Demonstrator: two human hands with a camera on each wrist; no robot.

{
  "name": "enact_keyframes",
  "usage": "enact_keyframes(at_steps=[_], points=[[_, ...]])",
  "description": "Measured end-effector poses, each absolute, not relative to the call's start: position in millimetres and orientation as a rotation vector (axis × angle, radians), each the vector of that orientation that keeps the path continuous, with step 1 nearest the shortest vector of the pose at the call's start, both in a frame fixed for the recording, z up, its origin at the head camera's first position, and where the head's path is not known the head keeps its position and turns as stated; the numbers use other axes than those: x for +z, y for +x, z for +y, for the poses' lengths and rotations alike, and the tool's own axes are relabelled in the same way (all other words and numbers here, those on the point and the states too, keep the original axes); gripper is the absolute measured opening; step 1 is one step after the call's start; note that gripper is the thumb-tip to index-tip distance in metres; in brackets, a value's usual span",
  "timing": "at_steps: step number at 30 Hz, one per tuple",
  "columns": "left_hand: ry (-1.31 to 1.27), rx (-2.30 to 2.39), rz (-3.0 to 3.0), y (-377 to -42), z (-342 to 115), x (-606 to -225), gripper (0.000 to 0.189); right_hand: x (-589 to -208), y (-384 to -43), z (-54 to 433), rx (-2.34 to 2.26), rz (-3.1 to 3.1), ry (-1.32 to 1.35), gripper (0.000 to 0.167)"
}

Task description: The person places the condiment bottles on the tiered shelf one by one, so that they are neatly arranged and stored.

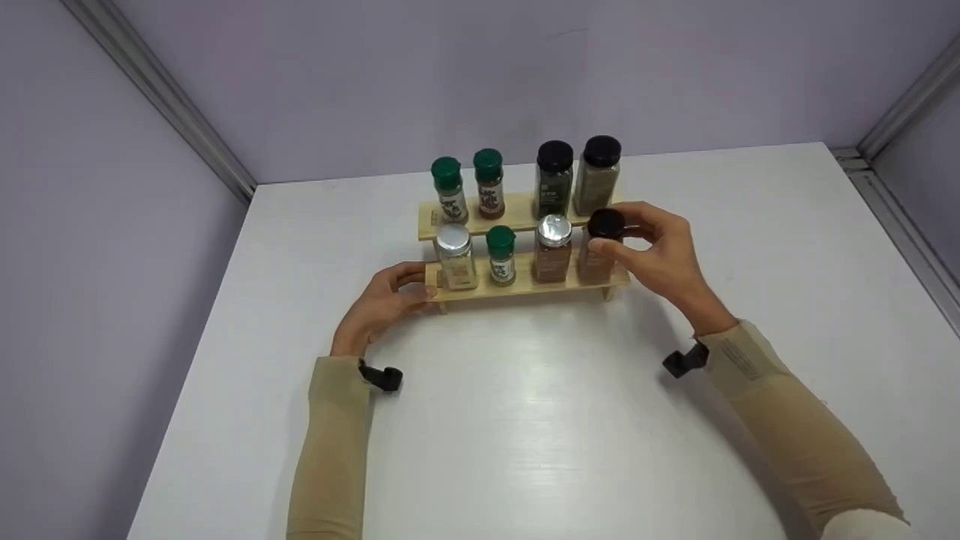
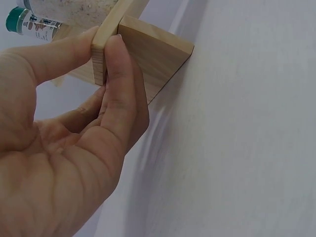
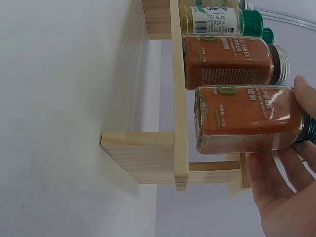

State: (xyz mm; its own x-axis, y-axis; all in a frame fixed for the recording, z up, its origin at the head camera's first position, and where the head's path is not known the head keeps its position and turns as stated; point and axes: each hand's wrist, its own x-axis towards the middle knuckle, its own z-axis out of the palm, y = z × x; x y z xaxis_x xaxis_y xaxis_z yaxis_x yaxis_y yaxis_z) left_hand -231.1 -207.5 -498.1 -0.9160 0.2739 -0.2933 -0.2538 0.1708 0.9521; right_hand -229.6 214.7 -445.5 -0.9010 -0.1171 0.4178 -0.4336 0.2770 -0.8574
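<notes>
A two-step wooden spice rack [image 1: 517,291] stands on the white table. My left hand [image 1: 384,301] pinches the left end of its lower board, thumb on top and fingers beneath, as the left wrist view shows. With thumb and fingers near the black lid, my right hand [image 1: 664,259] holds a glass pepper jar [image 3: 249,121] of orange-red powder at the lower step's right end. In the right wrist view a narrow gap shows between the jar's base and the board. Beside it stands a red sweet pepper jar [image 3: 227,61] with a silver lid.
On the lower step also stand a small green-capped jar [image 1: 502,259] and a silver-lidded jar [image 1: 457,262]. The upper step holds two green-capped jars, one with reddish contents [image 1: 490,187], and two black-lidded jars, the outer one [image 1: 598,180] at right. A pale wall [image 1: 517,75] rises behind.
</notes>
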Motion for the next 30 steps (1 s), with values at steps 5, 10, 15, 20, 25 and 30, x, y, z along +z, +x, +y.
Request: enact_keyframes(at_steps=[5,10,15,20,25,30], points=[[0.010,1.788,2.059,-232,-207,-498,0.059,-448,-230,216,1.662,-2.273,0.524,0.040],[-0.005,1.785,2.055,-231,-208,-498,0.059,-451,-231,216,1.676,-2.282,0.529,0.041],[0.000,1.777,2.066,-229,-208,-498,0.060,-455,-233,216,1.691,-2.273,0.538,0.041],[-0.006,1.784,2.063,-228,-210,-499,0.061,-458,-234,215,1.687,-2.281,0.566,0.043],[0.028,1.783,2.046,-229,-211,-499,0.060,-457,-233,217,1.679,-2.289,0.578,0.046],[0.091,1.632,2.172,-230,-217,-490,0.055,-449,-234,228,1.677,-2.278,0.581,0.046]])
